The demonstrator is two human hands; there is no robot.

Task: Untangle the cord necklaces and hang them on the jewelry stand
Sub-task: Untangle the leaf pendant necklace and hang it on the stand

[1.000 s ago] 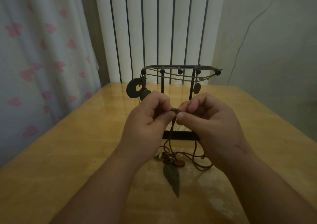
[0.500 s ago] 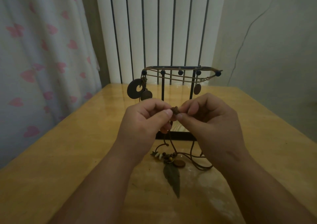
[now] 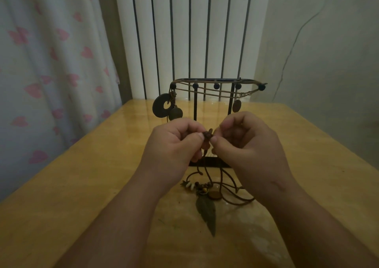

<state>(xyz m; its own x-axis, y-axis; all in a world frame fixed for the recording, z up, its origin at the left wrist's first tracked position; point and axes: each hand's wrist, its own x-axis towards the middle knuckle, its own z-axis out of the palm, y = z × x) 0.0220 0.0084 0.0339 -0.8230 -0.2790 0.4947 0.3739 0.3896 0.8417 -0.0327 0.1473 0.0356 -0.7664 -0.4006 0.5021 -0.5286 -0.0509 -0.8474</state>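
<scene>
**A:** Where's the tangle?

**B:** The knot [image 3: 207, 134] is held up just in front of the jewelry stand [image 3: 217, 81]. Below it the cord necklaces [image 3: 225, 187] trail down to the bench [image 3: 82, 175], where the leaf pendant [image 3: 207, 212] and the beads [image 3: 192, 185] lie bunched together.

**A:** And the grip?

**B:** Both are clamped on the knot. The left hand [image 3: 174, 144] pinches it from one side and the right hand [image 3: 246, 144] from the other, fingertips almost meeting.

**A:** So what makes this step go well?

**B:** I'd say don't pull the two sides apart, as that likely cinches it tighter. Better to roll the knot between the fingertips until a loop slackens, then tease that loop out with a nail. Leave the pendants resting on the bench so their weight doesn't drag on the cords.

**A:** Then hang it?

**B:** Once one cord runs free, yes. The stand already carries a ring pendant [image 3: 161, 107] at its left end, so further along looks wiser.
</scene>
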